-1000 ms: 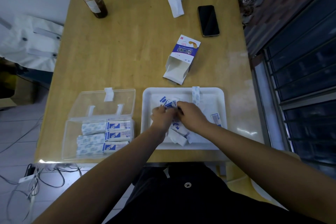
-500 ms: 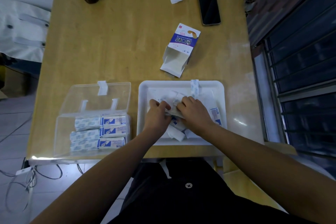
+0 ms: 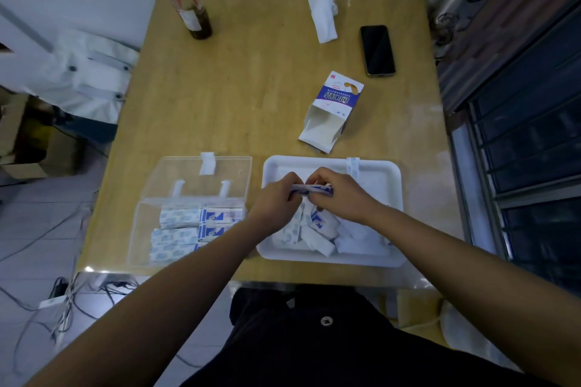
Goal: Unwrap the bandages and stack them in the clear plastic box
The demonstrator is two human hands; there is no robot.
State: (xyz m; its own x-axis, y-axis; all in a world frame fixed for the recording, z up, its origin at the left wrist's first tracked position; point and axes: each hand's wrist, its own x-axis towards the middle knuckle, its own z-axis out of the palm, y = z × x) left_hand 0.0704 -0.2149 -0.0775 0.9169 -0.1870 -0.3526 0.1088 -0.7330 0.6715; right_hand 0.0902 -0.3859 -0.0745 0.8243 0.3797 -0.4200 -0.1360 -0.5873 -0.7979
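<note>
Several bandage stacks (image 3: pixel 196 228) already fill the clear plastic box (image 3: pixel 220 166), while the left hand (image 3: pixel 276 198) and right hand (image 3: pixel 339 196) pinch another bandage (image 3: pixel 311 189), seemingly still wrapped, above the white tray (image 3: pixel 377 166) where more remain.

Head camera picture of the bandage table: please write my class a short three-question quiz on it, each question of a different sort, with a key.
1. True or false: the clear box is empty.
2. The left hand and right hand pinch a bandage above: A the white tray, B the clear box, C the floor.
3. Name the dark flat thing beyond the open carton.
Key: 1 false; 2 A; 3 phone.
</note>
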